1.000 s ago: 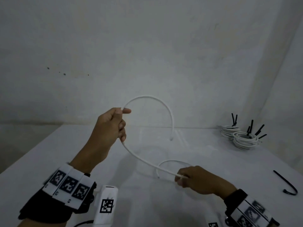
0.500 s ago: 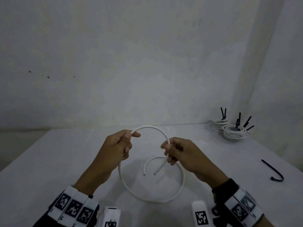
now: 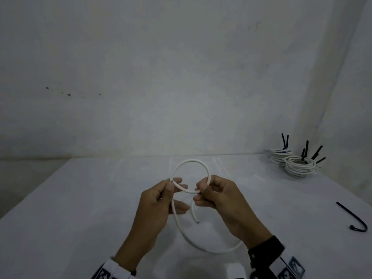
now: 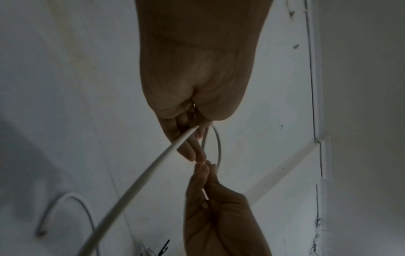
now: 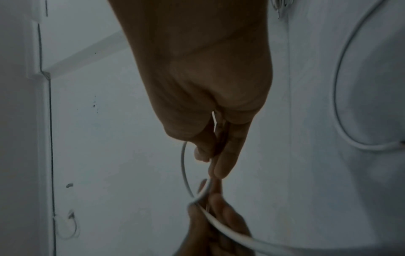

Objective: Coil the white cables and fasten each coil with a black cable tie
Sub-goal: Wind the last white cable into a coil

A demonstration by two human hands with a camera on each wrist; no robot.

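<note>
A: What does each grip hold?

B: The left hand [image 3: 159,200] pinches the cable [image 3: 190,162] between thumb and forefinger; the right hand [image 3: 218,198] pinches the same cable, fingers curled round it. Both grips are narrow and closed on it.

A: Where does the cable run?

B: A small loop stands above and between the two grips, off the table [image 3: 80,208]. A strand crosses from one grip to the other at the loop's base. Below the left grip it drops toward the person, sweeps in a wide arc on the table and passes under the right wrist. A free end [image 3: 196,220] hangs below and between the grips.

A: How does it look from the wrists?

B: In the left wrist view the cable [image 4: 140,180] leaves the left hand [image 4: 197,83] diagonally, with the right hand [image 4: 219,213] opposite. In the right wrist view the loop [image 5: 183,166] curves beside the right hand [image 5: 210,83], toward the left hand [image 5: 219,230].

A: What else is there?

B: Finished coils [image 3: 289,163], with black ties [image 3: 284,140] sticking up, lie well beyond and to the right of the right grip. A loose tie [image 3: 353,219] lies far right of it on the table.
</note>
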